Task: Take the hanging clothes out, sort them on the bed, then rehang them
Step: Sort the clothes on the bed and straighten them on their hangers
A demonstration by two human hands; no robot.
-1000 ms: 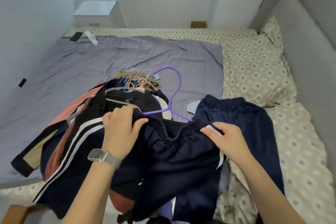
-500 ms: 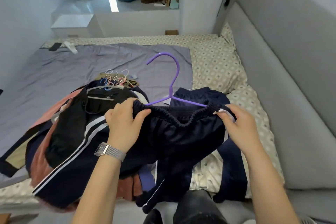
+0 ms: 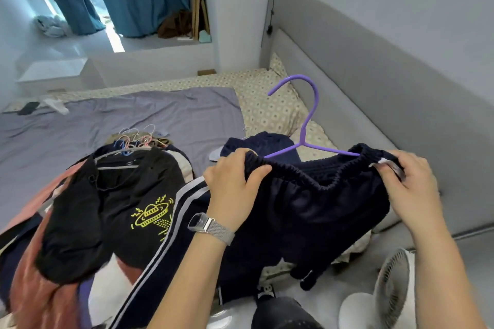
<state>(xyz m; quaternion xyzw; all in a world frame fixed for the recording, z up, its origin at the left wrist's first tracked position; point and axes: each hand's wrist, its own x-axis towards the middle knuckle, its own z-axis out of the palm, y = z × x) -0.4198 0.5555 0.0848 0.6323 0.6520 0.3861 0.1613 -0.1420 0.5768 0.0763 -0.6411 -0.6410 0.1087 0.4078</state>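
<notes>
A pair of dark navy shorts with an elasticated waistband [image 3: 307,208] is held up above the near right part of the bed, stretched between two hands. The left hand [image 3: 232,189], with a silver mesh-strap watch [image 3: 211,226] on its wrist, grips the left end of the waistband with fingers curled over the fabric; the right hand [image 3: 409,187] pinches the right end, where a white label shows. A purple plastic hanger [image 3: 304,125] sits inside the waistband, its shoulders disappearing into the shorts and its hook rising upright in front of the grey padded headboard [image 3: 374,83]. To the left, a heap of clothes [image 3: 88,208] lies on the grey sheet [image 3: 133,115], topped by a black garment with a yellow printed emblem, with a cluster of thin wire hangers [image 3: 136,136] at its far edge. A patterned cream pillow [image 3: 270,109] lies on the far right of the bed, and a white fan [image 3: 385,294] stands on the floor at the near right.
</notes>
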